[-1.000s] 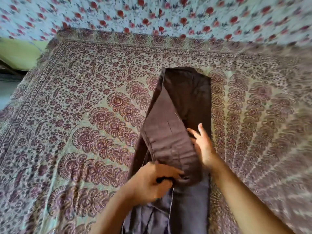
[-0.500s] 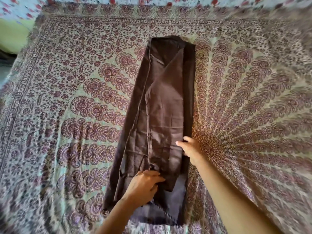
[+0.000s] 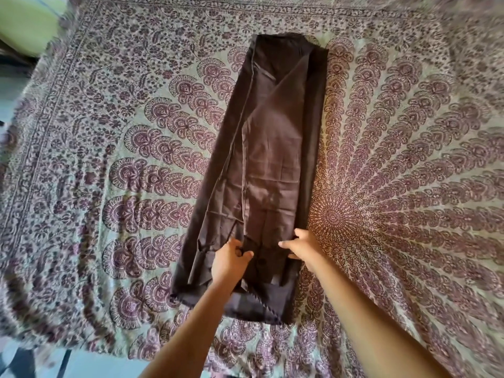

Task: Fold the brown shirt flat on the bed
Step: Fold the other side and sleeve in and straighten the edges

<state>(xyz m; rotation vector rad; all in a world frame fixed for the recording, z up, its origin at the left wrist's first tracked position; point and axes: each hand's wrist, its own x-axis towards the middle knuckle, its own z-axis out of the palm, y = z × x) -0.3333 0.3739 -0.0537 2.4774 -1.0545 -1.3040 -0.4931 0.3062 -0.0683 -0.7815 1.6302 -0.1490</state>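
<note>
The brown shirt [image 3: 275, 159] lies on the bed as a long narrow strip, its sides folded inward, running from far to near. My left hand [image 3: 230, 259] pinches a fold of cloth at the near part of the strip, fingers curled. At the strip's right edge, level with the left hand, my right hand [image 3: 301, 245] holds the folded cloth with thumb and fingers around it. The shirt's near hem [image 3: 256, 309] lies below both hands, partly behind my left forearm.
A patterned maroon and cream bedspread [image 3: 395, 186] covers the bed. Its near edge [image 3: 81, 347] hangs at the lower left, with floor beyond. A green pillow or cushion [image 3: 24, 23] sits at the far left corner.
The raised sleeve flap has been laid down flat along the strip. Both hands have moved toward the near end, and the view has pulled back.
</note>
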